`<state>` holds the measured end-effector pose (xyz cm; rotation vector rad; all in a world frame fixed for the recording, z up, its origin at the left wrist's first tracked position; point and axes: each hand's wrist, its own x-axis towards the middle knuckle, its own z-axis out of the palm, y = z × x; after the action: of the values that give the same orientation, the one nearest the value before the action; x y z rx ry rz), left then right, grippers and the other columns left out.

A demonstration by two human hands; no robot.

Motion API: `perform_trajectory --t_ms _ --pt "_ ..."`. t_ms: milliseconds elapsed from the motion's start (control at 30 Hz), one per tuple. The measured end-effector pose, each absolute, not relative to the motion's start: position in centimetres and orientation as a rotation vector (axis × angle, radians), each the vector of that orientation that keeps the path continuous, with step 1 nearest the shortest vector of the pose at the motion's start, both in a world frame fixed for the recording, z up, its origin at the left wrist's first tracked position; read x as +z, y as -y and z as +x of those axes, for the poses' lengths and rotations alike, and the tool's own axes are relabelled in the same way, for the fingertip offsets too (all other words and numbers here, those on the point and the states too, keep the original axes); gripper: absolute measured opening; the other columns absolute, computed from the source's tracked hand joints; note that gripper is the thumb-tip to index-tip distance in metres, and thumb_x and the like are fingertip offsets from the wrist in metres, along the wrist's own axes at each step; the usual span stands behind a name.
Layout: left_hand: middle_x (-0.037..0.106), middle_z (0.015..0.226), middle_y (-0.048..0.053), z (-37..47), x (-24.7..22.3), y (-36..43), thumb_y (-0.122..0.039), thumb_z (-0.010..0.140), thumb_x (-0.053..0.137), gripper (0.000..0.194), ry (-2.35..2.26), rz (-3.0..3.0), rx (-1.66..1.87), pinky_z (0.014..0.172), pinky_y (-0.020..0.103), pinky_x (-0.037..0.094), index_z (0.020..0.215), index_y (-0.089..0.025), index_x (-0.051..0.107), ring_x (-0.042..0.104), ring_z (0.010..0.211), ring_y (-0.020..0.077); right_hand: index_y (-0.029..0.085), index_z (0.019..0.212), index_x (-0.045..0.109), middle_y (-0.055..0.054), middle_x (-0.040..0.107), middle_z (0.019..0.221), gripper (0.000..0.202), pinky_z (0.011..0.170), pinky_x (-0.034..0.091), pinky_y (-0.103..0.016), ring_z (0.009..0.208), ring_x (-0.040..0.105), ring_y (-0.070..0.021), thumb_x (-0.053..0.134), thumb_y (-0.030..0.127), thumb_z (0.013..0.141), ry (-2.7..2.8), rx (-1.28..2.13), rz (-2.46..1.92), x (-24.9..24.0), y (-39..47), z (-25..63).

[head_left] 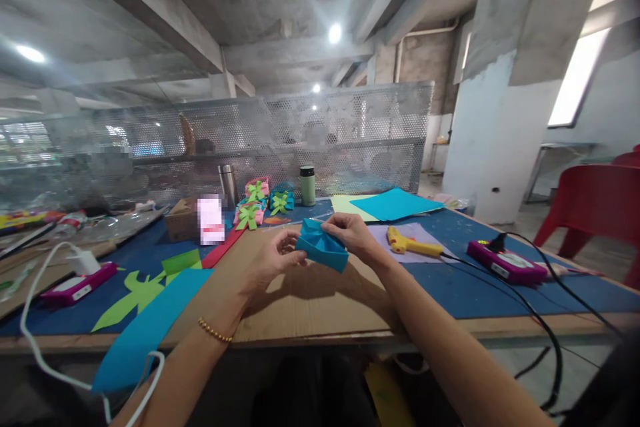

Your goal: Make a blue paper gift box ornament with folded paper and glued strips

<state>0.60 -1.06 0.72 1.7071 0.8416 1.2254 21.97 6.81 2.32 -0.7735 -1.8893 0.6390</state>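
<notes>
A small folded blue paper box is held up over the cardboard sheet, its hollow side tipped toward me. My left hand pinches the box's left edge between thumb and fingers. From the upper right, my right hand grips its back rim, with the thumb and fingertips at the inside fold. Under my left forearm lies a long blue paper strip. Beside it are cut green paper pieces on the blue table top.
A yellow hot glue gun rests on lilac paper at right, its cord running to a purple power strip. Paper boxes with green bows, a steel flask and a green bottle stand at the back. Another purple strip lies left.
</notes>
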Motion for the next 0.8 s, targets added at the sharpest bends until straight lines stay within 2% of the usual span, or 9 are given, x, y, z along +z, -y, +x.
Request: perform_trajectory --t_ms 167,500,667,800 --pt "0.068 0.092 0.007 0.6 0.8 0.9 -0.032 0.072 0.08 0.045 -0.893 1.708 1.302 0.073 0.034 0.051 0.11 -0.016 0.062 0.066 0.082 0.0205 0.016 0.07 0.064 0.001 0.053 0.063 0.035 0.053 0.034 -0.023 0.058 0.043 -0.0111 0.064 0.049 0.082 1.901 0.68 -0.71 2.5 -6.4 21.9" --pt "0.065 0.089 0.005 0.4 0.0 0.0 -0.033 0.069 0.082 0.038 -0.856 1.714 1.336 0.072 0.03 0.048 0.094 -0.016 0.058 0.062 0.078 0.0163 0.015 0.074 0.068 0.001 0.057 0.067 0.036 0.054 0.034 -0.024 0.06 0.044 -0.011 0.066 0.051 0.081 1.842 0.724 -0.683 2.6 -5.8 21.7" --pt "0.058 0.079 -0.001 1.0 -0.2 -0.1 -0.024 0.069 0.077 0.029 -1.014 1.948 1.511 0.066 0.026 0.042 0.089 -0.018 0.058 0.052 0.07 0.0124 0.017 0.07 0.065 0.001 0.058 0.064 0.034 0.058 0.039 -0.025 0.061 0.05 -0.0131 0.064 0.048 0.082 1.857 0.605 -0.708 2.0 -6.7 21.4" --pt "0.06 0.084 0.0 1.1 -0.2 0.4 -0.016 0.074 0.071 0.022 -1.14 2.149 1.528 0.072 0.027 0.043 0.092 -0.019 0.059 0.054 0.076 0.0145 0.018 0.084 0.071 -0.003 0.069 0.077 0.026 0.068 0.047 -0.029 0.072 0.06 -0.0175 0.061 0.042 0.085 1.891 0.508 -0.729 1.7 -7.3 21.4"
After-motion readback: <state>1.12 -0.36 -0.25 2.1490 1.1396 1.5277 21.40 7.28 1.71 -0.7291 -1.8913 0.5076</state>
